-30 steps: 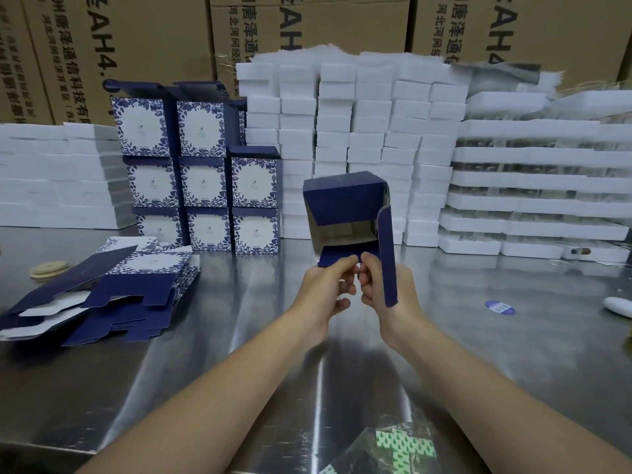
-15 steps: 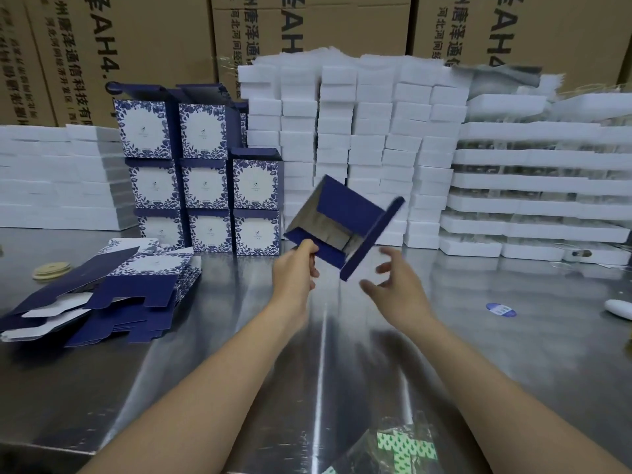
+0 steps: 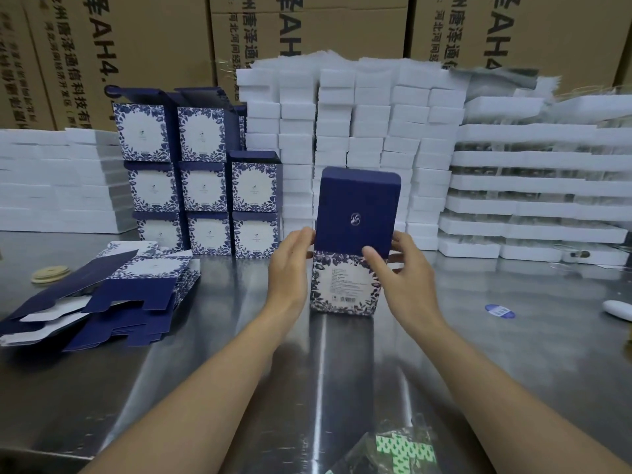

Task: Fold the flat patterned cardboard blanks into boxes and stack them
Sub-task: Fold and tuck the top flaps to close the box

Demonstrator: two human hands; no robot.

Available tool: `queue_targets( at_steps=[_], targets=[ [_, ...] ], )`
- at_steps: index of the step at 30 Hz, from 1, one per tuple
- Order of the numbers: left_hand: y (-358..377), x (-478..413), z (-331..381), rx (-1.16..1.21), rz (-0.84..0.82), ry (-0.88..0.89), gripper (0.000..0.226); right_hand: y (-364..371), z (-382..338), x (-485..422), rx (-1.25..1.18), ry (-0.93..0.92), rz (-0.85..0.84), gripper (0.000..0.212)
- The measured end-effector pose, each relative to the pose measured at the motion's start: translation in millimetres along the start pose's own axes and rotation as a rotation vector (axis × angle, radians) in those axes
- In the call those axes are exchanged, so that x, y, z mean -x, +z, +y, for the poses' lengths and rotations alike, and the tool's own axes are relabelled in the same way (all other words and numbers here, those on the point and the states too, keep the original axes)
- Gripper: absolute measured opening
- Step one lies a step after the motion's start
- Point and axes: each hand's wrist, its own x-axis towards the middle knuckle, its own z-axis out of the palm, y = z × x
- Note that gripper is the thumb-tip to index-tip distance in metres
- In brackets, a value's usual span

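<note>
Only the head cam on this one, so here's what I've got. The box (image 3: 345, 285) is dead centre, standing upright on the steel tabletop (image 3: 478, 354) as far as I can tell, patterned face toward me. Its navy lid (image 3: 357, 210) sticks straight up with a small pale logo in the middle.

My left hand (image 3: 290, 265) lies flat against the box's left side, fingers pretty much straight, tips up by the lid's lower left edge. My right hand (image 3: 403, 271) has hold of the right side: thumb on the front right at the lid's fold, fingers wrapped round the edge behind.

The blanks (image 3: 113, 295) sit in a messy flat pile on the tabletop, well off to the left. Behind them is the stack (image 3: 205, 186) of done boxes, three columns, the right one lower, right up against a wall of white foam blocks (image 3: 359, 131). Brown printed cartons (image 3: 136, 39) fill the back.

Odds and ends: a beige disc (image 3: 50, 273) far left, a blue sticker (image 3: 500, 311) on the right, and a green-and-white packet (image 3: 403, 453) at the near edge.
</note>
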Motion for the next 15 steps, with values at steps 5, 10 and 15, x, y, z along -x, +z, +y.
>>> queue_targets(
  at_steps=[5, 10, 15],
  targets=[
    [1.3, -3.0, -4.0, -0.133, 0.065, 0.15, 0.015, -2.7, -7.2, 0.9, -0.012, 0.039, 0.077, 0.024],
    [-0.3, -5.3, -9.5, -0.215, 0.069, 0.107, 0.015, -1.7, 0.3, -1.4, 0.074, 0.081, -0.005, 0.027],
    [-1.3, -3.0, -10.0, -0.214, 0.023, 0.106, 0.031, 0.5, -4.5, -0.9, -0.013, 0.152, -0.002, 0.042]
  ],
)
